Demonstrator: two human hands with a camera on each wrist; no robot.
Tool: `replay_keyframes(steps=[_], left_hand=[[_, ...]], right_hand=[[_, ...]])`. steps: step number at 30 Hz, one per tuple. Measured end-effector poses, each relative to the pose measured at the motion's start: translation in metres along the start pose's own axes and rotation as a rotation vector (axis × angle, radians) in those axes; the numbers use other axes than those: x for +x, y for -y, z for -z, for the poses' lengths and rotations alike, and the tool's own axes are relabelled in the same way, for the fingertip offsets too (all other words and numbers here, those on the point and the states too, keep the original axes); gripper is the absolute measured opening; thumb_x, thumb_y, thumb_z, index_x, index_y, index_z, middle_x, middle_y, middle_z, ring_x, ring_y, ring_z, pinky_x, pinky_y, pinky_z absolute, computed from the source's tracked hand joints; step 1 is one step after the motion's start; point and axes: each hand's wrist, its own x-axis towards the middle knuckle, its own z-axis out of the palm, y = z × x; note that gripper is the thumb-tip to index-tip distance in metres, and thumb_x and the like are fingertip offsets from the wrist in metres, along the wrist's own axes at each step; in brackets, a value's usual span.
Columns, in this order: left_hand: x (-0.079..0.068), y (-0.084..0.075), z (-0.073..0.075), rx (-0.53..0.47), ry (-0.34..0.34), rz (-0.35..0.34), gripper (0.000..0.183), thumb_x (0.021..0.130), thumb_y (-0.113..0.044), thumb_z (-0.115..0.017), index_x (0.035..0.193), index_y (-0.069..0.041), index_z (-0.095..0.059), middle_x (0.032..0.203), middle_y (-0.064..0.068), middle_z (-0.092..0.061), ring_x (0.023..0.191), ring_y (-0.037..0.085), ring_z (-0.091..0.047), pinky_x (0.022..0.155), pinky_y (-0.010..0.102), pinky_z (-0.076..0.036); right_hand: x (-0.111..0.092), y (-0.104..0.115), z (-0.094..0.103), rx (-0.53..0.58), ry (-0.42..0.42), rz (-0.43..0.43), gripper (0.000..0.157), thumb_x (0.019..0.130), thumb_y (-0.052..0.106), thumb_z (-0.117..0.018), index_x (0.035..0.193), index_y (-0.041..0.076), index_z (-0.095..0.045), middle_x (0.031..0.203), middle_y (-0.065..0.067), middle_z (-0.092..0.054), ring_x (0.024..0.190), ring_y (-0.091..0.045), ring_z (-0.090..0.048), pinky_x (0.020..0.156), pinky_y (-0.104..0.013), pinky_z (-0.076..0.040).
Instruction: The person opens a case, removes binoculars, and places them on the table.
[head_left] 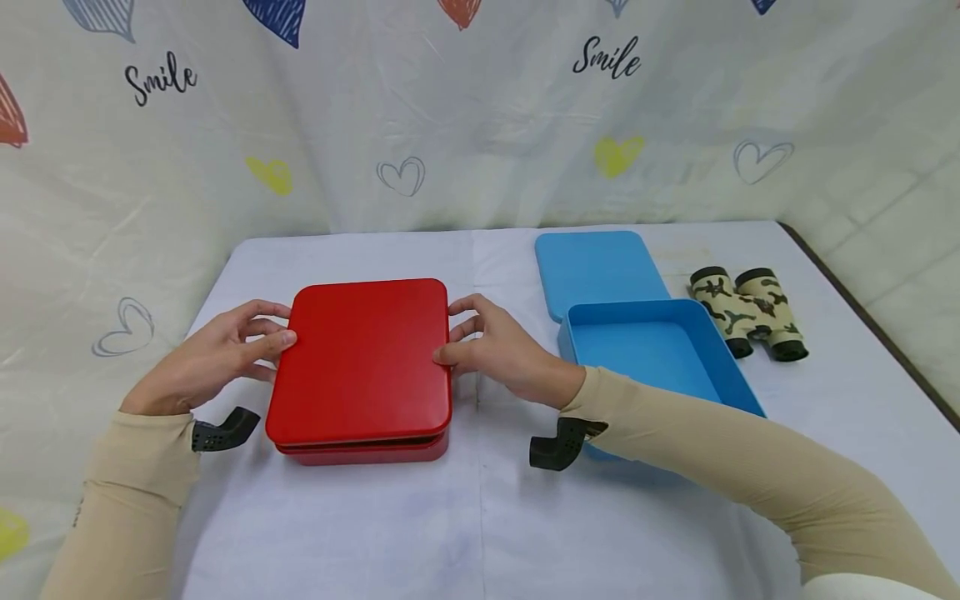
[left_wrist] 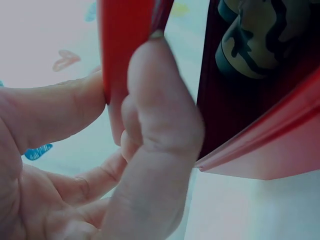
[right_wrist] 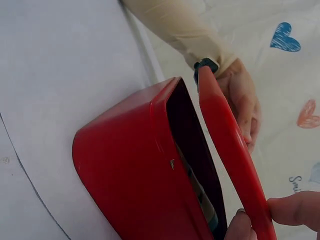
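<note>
A red lid [head_left: 360, 358] lies over a red box [head_left: 367, 454] on the table, with a thin dark gap along the front edge. My left hand [head_left: 213, 358] pinches the lid's left edge, thumb on top. On the opposite edge, my right hand [head_left: 506, 350] holds the lid between thumb and fingers. Both wrist views show the lid [right_wrist: 230, 145] raised off the box [right_wrist: 130, 165]. A camouflage-patterned object [left_wrist: 257, 37] with a dark end is inside the box; the lid hides most of it.
Right of the red box stands an open blue box [head_left: 652, 346], partly behind my right forearm. Its flat blue lid [head_left: 600, 271] lies behind it. Camouflage binoculars [head_left: 750, 312] rest farther right on the white-covered table [head_left: 375, 533]. A patterned curtain [head_left: 495, 108] hangs at the back.
</note>
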Motion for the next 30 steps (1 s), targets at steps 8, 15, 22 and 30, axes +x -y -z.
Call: replay_keyframes(steps=[8,15,22,30], left_hand=[[0.002,-0.002,-0.002,-0.024,-0.040,-0.029,0.057,0.104,-0.040,-0.062,0.148,-0.014,-0.038,0.127,0.002,-0.059,0.105,0.015,-0.068,0.087,0.030,-0.062],[-0.001,-0.005,-0.002,-0.029,-0.076,-0.035,0.057,0.103,-0.040,-0.062,0.150,-0.016,-0.041,0.123,-0.003,-0.062,0.102,0.014,-0.070,0.087,0.026,-0.061],[-0.004,-0.010,-0.002,0.010,-0.075,-0.008,0.064,0.101,-0.042,-0.065,0.155,-0.019,-0.038,0.131,0.000,-0.057,0.107,0.013,-0.070,0.090,0.022,-0.059],[0.001,-0.019,0.000,0.029,-0.079,-0.029,0.071,0.100,-0.042,-0.066,0.158,-0.016,-0.035,0.134,0.004,-0.055,0.105,0.012,-0.072,0.089,0.022,-0.060]], right_hand=[[0.001,0.002,0.005,0.033,-0.002,-0.023,0.063,0.092,0.016,-0.074,0.145,0.014,-0.041,0.126,-0.014,-0.058,0.093,-0.024,-0.075,0.094,-0.039,-0.063],[0.003,0.005,0.008,0.025,-0.006,-0.051,0.067,0.091,0.016,-0.076,0.148,0.015,-0.040,0.131,-0.013,-0.059,0.099,-0.024,-0.074,0.098,-0.042,-0.062],[0.004,0.008,0.013,0.022,-0.014,-0.045,0.068,0.090,0.017,-0.076,0.148,0.015,-0.040,0.130,-0.013,-0.059,0.102,-0.025,-0.073,0.100,-0.046,-0.060],[0.008,0.014,0.020,0.022,-0.020,-0.011,0.065,0.092,0.017,-0.075,0.148,0.014,-0.041,0.129,-0.013,-0.059,0.101,-0.025,-0.073,0.101,-0.046,-0.060]])
